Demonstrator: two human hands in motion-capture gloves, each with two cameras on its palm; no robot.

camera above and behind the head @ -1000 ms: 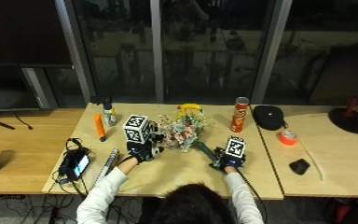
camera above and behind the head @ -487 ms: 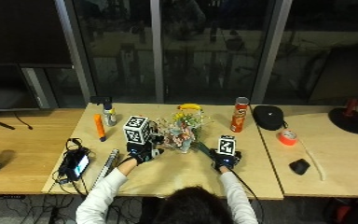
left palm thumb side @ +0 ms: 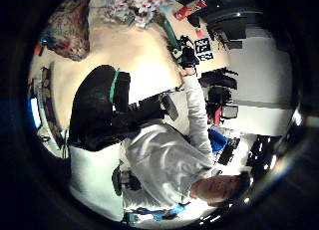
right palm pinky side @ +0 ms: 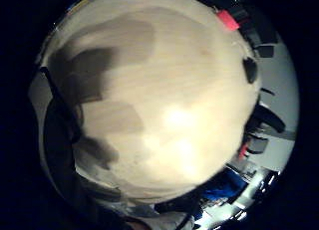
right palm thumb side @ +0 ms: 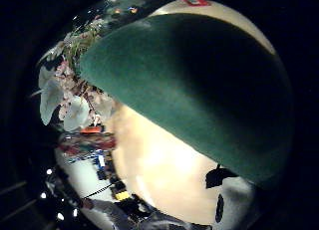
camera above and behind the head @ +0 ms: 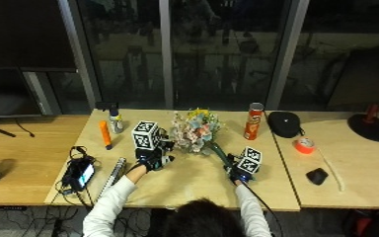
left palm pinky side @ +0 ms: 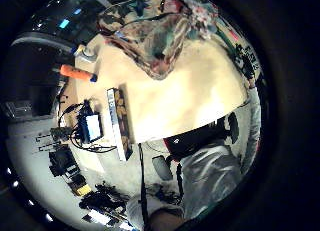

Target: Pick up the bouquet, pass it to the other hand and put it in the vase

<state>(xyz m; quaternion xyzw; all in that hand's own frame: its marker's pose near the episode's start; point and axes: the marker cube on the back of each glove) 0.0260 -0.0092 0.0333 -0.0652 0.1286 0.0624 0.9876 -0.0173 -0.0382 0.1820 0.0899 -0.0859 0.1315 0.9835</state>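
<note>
A bouquet (camera above and behind the head: 195, 131) of pale and yellow flowers lies on the wooden table (camera above and behind the head: 189, 185), its green wrapped stem (camera above and behind the head: 219, 152) pointing toward me. My right hand (camera above and behind the head: 240, 169) grips the stem's near end; the stem (right palm thumb side: 199, 90) fills the right thumb side palm view. My left hand (camera above and behind the head: 151, 158) rests on the table left of the flowers, fingers relaxed, holding nothing. A colourfully patterned vase (left palm pinky side: 155, 36) stands just beyond that hand, next to the blooms (left palm thumb side: 134, 3); in the outside view the hand mostly hides it.
Left of my hands lie an orange marker (camera above and behind the head: 104, 134), a small bottle (camera above and behind the head: 115, 121), a patterned strip (camera above and behind the head: 115, 170) and a cabled device (camera above and behind the head: 81, 173). To the right are a red can (camera above and behind the head: 252, 121), a black pouch (camera above and behind the head: 284, 123), an orange tape roll (camera above and behind the head: 303, 144) and a black lump (camera above and behind the head: 316, 175).
My right hand has shifted a little along the stem's end. The bouquet and my left hand stay where they were.
</note>
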